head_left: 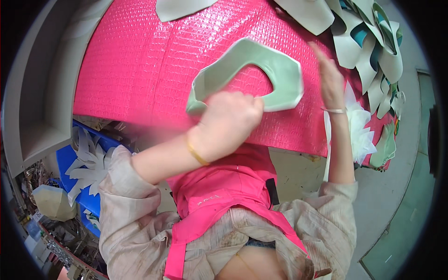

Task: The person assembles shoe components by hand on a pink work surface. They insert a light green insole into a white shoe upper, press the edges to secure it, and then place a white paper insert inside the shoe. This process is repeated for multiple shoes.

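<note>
My left hand is closed in a fist, slightly blurred, over the near edge of a pale green ring-shaped piece. That piece looks like a shoe upper, with an oval hole in its middle and a raised left side. The curled fingers are out of sight, so whether they grip the piece cannot be made out. To the right, my right hand is raised off the piece with its fingers stretched out and nothing seen in it. White petal-like pieces lie beside my right forearm.
A shiny pink cover spreads over the table. Several pale pieces with teal insides are heaped at the far right. Another pale piece lies at the far edge. On the left are a grey shelf and a blue bin with white pieces.
</note>
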A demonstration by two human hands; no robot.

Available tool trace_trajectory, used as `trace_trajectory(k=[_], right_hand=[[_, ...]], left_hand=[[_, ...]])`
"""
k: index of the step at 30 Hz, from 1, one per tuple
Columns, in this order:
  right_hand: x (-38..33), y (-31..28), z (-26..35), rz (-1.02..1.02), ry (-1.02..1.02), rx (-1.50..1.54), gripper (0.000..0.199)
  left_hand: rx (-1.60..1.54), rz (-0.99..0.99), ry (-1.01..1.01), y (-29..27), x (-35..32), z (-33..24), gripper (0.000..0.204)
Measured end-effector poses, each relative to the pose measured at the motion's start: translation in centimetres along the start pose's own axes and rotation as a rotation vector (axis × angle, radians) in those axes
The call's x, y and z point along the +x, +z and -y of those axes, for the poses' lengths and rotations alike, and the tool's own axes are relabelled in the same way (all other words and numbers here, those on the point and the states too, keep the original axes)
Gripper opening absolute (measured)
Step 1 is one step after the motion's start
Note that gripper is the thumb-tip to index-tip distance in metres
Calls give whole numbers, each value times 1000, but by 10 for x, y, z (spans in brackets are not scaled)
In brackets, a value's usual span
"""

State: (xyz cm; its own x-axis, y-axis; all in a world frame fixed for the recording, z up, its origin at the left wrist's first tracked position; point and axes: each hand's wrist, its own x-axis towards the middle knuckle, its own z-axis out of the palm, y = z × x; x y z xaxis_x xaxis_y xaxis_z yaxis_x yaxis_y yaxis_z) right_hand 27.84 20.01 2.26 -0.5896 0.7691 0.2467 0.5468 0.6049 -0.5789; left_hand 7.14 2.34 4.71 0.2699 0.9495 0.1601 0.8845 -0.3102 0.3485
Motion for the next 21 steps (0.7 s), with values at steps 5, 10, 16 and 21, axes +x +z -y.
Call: trace_trajectory(k=[5, 10, 16, 21], right_hand=[[-34, -35, 92, -320, -5, 518, 35], [-34, 31, 138, 64, 153, 487, 32], [-39, 40, 138, 394, 91, 275, 22], [-15, 66, 162, 386, 100, 225, 27]], left_hand=[[-1604, -395, -515, -30, 4, 23, 25], [-2089, -599, -647, 29, -16, 2, 29], [-1853, -681, -659, 2, -29, 62, 27], [-1677, -750, -659, 6, -21, 54, 26]])
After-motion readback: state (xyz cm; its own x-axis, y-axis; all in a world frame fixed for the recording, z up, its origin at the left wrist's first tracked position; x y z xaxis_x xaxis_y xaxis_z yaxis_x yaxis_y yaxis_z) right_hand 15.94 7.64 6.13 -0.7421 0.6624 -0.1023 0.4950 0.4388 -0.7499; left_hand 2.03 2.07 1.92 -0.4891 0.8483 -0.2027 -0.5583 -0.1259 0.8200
